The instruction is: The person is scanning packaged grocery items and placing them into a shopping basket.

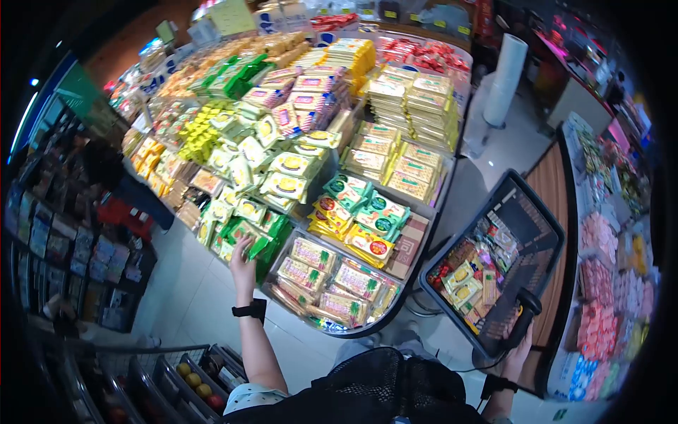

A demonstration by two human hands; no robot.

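Observation:
My left hand (242, 263), with a black band on its wrist, reaches to the lower edge of the snack display. Its fingers are bent around a green snack packet (260, 247) lying among similar green packets; the fingertips are partly hidden. At the right, my right hand (520, 352) grips the black handle (523, 318) of a dark shopping basket (544, 212), which hangs tilted beside the display. Inside the basket lie yellow-and-white packets (462, 283), a pack of crackers (489, 287) and other small wrapped items.
Bins of wrapped biscuits (332, 290) fill the display ahead. A plastic bag roll (506, 81) stands beyond its right corner. Another shelf of packaged goods (597, 311) curves along the right. Black racks (152, 374) stand at lower left, and a person (131, 184) is near the left shelves.

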